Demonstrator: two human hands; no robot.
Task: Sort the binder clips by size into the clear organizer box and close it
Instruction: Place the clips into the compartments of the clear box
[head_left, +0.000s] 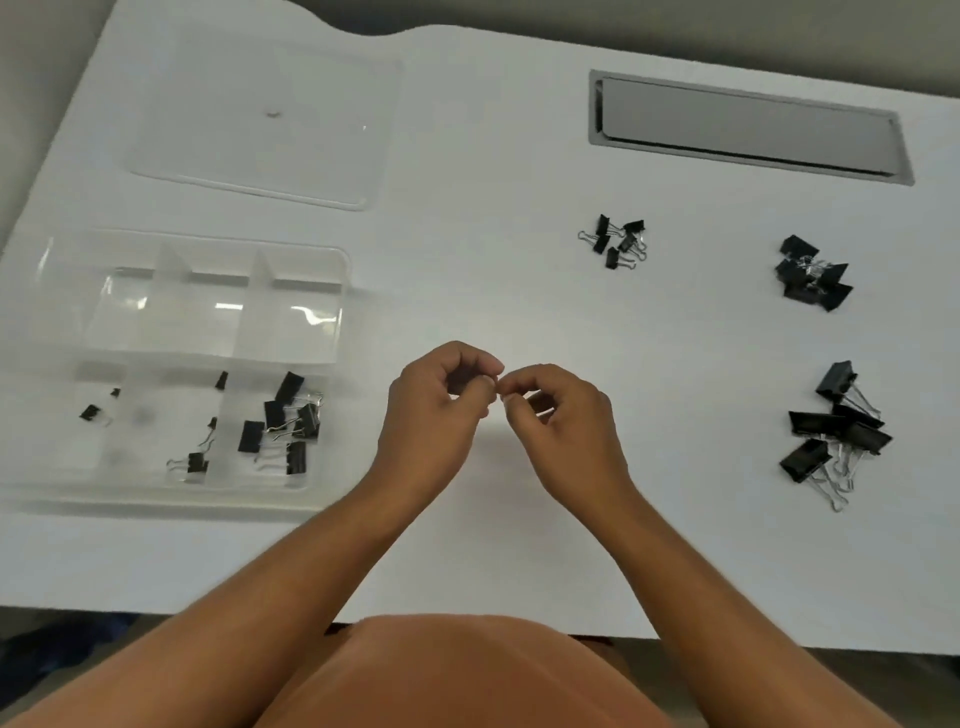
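The clear organizer box (332, 322) stands open at the left of the white table. Its front right compartment holds several medium black binder clips (280, 421). The front middle compartment has a few small clips (197, 462), and the front left has a tiny clip (91, 413). Three loose piles lie on the right: small clips (615, 241), medium clips (810, 280) and large clips (836, 436). My left hand (431, 415) and my right hand (561, 421) hover at the table's middle. Their fingers are curled and the fingertips meet. No clip shows between them.
The box's clear lid (260, 124) lies flat on the table behind the box. A grey recessed cable hatch (748, 127) is set into the table at the back right. The table's front edge runs just before my body.
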